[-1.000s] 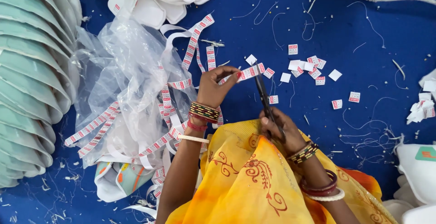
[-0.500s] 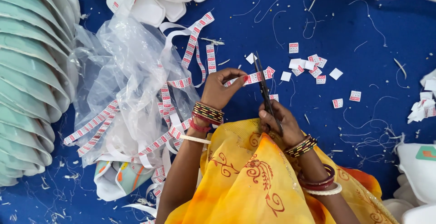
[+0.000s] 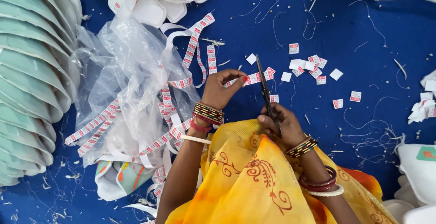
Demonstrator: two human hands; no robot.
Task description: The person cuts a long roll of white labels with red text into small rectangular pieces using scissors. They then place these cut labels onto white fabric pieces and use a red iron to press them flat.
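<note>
Scissors (image 3: 265, 87) have swung upright since before, blades across the label strip (image 3: 254, 77). Left hand (image 3: 221, 90) pinches the strip taut over blue cloth (image 3: 363, 33); right hand (image 3: 278, 123) grips the handles. Cut labels (image 3: 309, 65) lie beyond.

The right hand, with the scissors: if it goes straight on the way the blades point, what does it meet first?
The right hand points the scissors up the picture. The blades already cross the label strip that the left hand holds. Beyond it, probably only the blue cloth with loose threads.
</note>
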